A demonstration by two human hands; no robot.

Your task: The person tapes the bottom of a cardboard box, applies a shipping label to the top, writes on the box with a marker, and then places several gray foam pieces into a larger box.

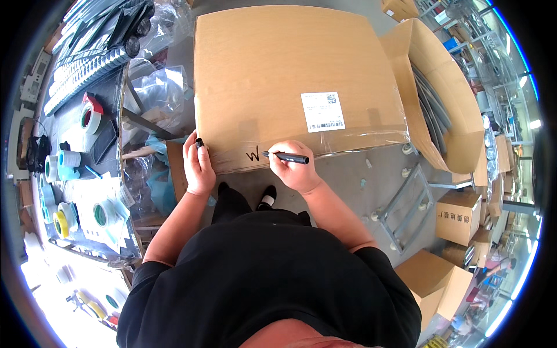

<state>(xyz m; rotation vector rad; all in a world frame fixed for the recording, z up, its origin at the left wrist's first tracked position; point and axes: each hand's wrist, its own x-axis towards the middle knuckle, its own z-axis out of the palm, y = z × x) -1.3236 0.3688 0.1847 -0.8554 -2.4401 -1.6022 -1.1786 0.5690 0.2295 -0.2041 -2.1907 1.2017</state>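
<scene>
- Open carton (pixel 460 87) with grey tubes (pixel 430 110), right of the large carton (pixel 278 58)
- Tape rolls (pixel 69 159) on the left table (pixel 71 126)
- Right hand (pixel 300 176) grips black marker (pixel 292 158) at large carton's near edge; left hand (pixel 200 173) holds black cap (pixel 200 142) at its corner
- Grey floor (pixel 347 184) below

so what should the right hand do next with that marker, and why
Probably draw another stroke just right of the black mark on the carton: the right hand holds the uncapped marker with its tip beside that mark, while the left hand at the carton's edge holds what looks like the cap.
</scene>
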